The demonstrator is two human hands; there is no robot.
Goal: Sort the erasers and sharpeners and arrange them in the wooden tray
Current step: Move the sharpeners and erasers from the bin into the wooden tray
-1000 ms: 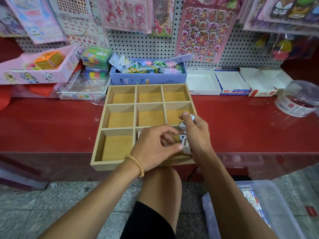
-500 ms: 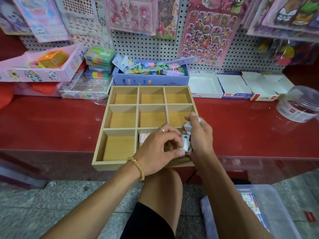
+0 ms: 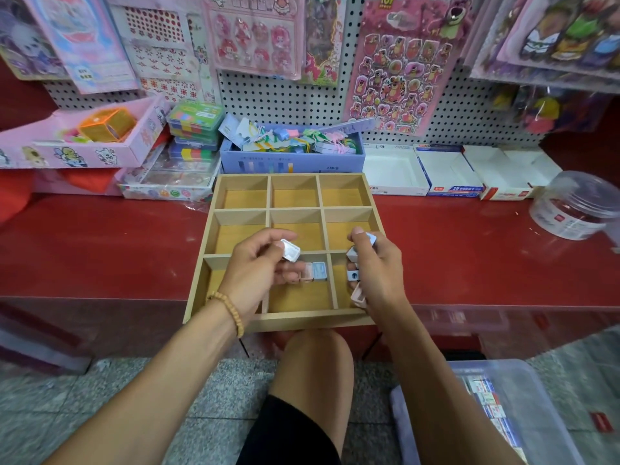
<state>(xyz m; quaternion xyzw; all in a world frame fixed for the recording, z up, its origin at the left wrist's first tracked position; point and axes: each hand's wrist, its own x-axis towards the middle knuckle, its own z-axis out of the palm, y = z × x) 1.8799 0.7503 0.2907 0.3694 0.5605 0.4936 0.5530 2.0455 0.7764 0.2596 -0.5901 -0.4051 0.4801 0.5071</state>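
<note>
Head: L hand (image 3: 258, 266) w/ sharpener (image 3: 290, 250), probably.

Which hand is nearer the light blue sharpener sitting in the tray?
Left. The left hand is right beside the light blue sharpener; the right hand is farther right.

Across my red tabletop (image 3: 100, 250) I see a blue box of clips (image 3: 292, 156), three open white cartons (image 3: 459, 171), a clear plastic jar (image 3: 577, 204) lying on its side, and a pink box (image 3: 84, 142). Sticker sheets (image 3: 399, 72) hang on the pegboard (image 3: 285, 95). A clear bin (image 3: 510, 414) sits on the floor.
</note>
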